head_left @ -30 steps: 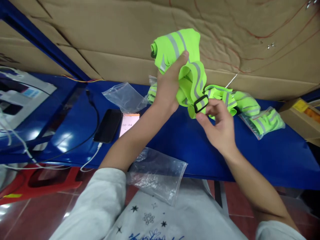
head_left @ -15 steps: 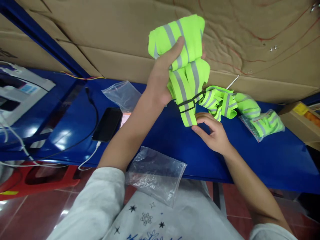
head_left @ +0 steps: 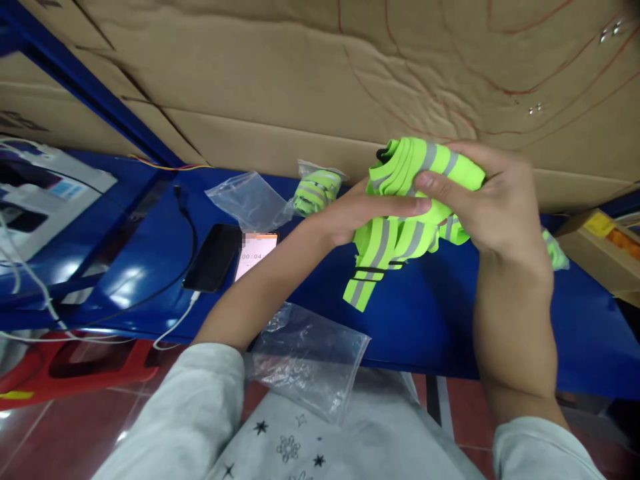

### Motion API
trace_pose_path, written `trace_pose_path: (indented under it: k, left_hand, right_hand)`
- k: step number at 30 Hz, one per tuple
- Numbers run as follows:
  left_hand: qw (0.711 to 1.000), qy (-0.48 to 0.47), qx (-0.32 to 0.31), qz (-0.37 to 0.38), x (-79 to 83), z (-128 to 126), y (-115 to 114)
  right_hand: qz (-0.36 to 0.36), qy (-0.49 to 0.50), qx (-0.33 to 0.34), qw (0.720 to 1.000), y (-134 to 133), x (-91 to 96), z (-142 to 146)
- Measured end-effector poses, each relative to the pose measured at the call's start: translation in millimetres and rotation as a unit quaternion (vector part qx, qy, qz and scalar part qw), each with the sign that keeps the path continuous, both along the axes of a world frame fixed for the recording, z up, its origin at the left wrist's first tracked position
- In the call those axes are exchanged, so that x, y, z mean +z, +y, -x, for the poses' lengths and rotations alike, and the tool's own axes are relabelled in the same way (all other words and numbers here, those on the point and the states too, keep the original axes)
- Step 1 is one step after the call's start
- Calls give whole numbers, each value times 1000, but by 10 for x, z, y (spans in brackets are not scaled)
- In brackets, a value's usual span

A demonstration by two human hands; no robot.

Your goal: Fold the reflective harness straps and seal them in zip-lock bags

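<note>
Bundle of green straps (head_left: 407, 167) sits above the blue table (head_left: 420, 333), lower and farther right than half a second ago. I see my right hand (head_left: 505, 200) has left the loose end and joined my left (head_left: 360, 210); both thumbs pinch the roll, securing it while the black buckle (head_left: 369, 274) dangles. Fingers behind are hidden; my left forearm partly covers the lit phone (head_left: 256, 250).

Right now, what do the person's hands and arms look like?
The left hand and right hand are bare, with nothing worn on them that I can see. The left sleeve and right sleeve are pale grey, loose and plain, ending around the elbows.
</note>
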State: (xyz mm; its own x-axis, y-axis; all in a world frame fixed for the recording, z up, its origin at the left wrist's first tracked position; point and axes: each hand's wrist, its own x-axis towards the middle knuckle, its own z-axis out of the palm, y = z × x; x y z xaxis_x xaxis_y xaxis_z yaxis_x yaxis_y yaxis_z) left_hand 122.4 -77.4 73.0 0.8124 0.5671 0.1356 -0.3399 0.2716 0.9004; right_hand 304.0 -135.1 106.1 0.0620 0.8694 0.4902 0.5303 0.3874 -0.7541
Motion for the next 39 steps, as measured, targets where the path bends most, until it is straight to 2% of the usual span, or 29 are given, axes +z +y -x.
trace_pose_path:
  k: [4,6,8,12,15,18,21,24,26,27,31,32,36,39]
  left_hand:
    - [995,-44,-59,71,-123,-89,24]
    - [992,-24,-80,94,-180,-136,9]
    - [993,-5,-72,98,-200,-158,-9]
    - [998,-15,-12,57,-123,-111,-22]
    - [998,-51,6,37,-33,-58,-28]
    - [996,-70,16,45,55,-38,-51]
    - [993,-82,50,74,148,-27,-55]
    - [987,-85,109,87,189,8,4]
    - [985,-82,127,87,165,36,71]
    - [986,-76,128,80,144,48,104]
    - [993,-37,107,9,92,71,150]
    - [994,-28,102,-6,98,73,133]
    - [991,-20,130,-14,160,69,18]
    - [985,-57,163,0,184,40,-50]
  right_hand:
    - [-103,-21,-73,992,-27,38,44]
    - [-121,-32,-87,988,-50,63,51]
    - [-133,-51,-81,986,-81,79,52]
    - [-192,-102,-26,976,-148,75,56]
    - [-222,-152,-4,963,-162,52,49]
    - [-253,-163,17,954,-124,37,10]
    - [-224,-171,64,957,-77,59,-47]
    - [-115,-170,118,972,-66,120,-91]
    - [-38,-150,157,975,-66,156,-119]
    - [-22,-138,168,976,-62,162,-136]
    - [-85,-77,107,988,6,77,-216]
    - [-83,-65,92,990,29,36,-225]
    - [6,-29,73,997,83,-116,-119]
    - [-9,1,31,999,83,-168,66]
